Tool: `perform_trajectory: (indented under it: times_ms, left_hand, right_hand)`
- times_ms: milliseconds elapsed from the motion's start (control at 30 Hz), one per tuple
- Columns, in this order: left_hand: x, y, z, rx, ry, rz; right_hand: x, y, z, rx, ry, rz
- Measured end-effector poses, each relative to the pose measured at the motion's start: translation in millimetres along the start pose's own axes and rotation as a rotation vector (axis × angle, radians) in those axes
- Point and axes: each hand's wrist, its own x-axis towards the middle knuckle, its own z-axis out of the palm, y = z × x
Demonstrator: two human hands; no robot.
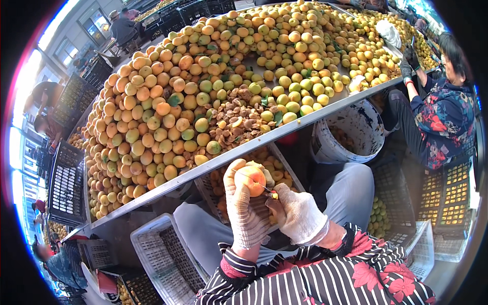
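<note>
My left hand [244, 208], in a worn whitish knit glove, is closed around an orange apricot [249, 181] with a reddish blush. My right hand [300, 213], gloved the same way, grips a small knife [274, 195] by its handle, of which a yellow and red bit shows. Its thin blade reaches the right side of the apricot; how deep it goes I cannot tell. Beneath both hands stands a crate [288, 161] with apricot pieces in it, partly hidden by the hands. Beyond them rises a big heap of apricots [152, 122], orange to green.
A metal table rim [203, 166] crosses in front of me. Brown pits [236, 118] lie heaped beside it. A white bucket [373, 129] stands right of my knees, a grey basket [168, 254] to the left. A co-worker [439, 112] sits at the right, near crates [447, 203].
</note>
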Motion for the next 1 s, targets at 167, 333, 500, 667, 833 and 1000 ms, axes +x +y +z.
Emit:
perform_trajectory:
  times_ms: [167,333,500,667,833,1000]
  left_hand:
    - [4.5,11.0,-4.0,0.205,-0.053,0.018]
    - [11.7,21.3,-6.3,0.684,-0.164,0.14]
    - [1.6,10.8,-3.9,-0.007,-0.106,-0.078]
    - [0.7,6.8,3.7,-0.197,-0.108,-0.189]
    - [6.9,14.4,5.1,0.021,-0.179,-0.103]
    - [9.5,31.5,-2.6,0.547,-0.256,0.113]
  right_hand:
    - [-2.2,1.2,-9.7,0.038,-0.075,0.02]
    - [-8.2,10.2,-0.9,0.191,-0.051,0.112]
    - [-6.0,2.8,1.3,0.433,-0.054,0.199]
    - [-8.9,9.6,0.5,0.256,-0.022,0.099]
    - [-12.5,9.5,-2.1,0.106,-0.038,0.068]
    - [-12.7,11.7,0.4,0.253,-0.093,0.148]
